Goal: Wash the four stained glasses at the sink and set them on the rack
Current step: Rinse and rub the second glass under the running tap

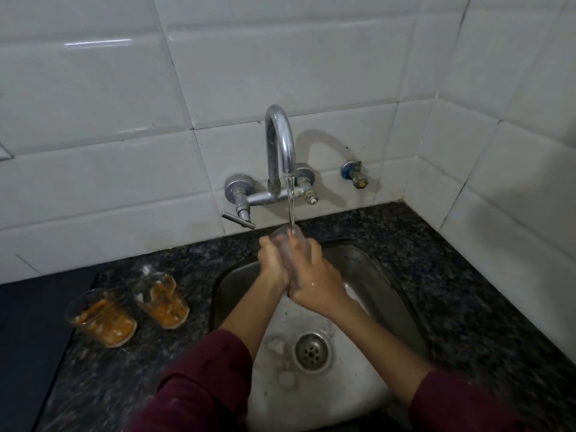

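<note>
**Both grips hold one glass under the tap**

Left hand [274, 263] and right hand [311, 282] wrap one clear glass [288, 241] under running water, above the sink [374, 275]. Two stained glasses [101, 316] stand left on the table [452, 275], near its edge.

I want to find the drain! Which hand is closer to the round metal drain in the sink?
Right. The right hand grips the clear glass above the round metal drain; the left hand grips it farther up-left.

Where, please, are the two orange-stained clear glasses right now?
Both orange-stained clear glasses stand side by side on the dark speckled granite counter, left of the steel sink.
</note>
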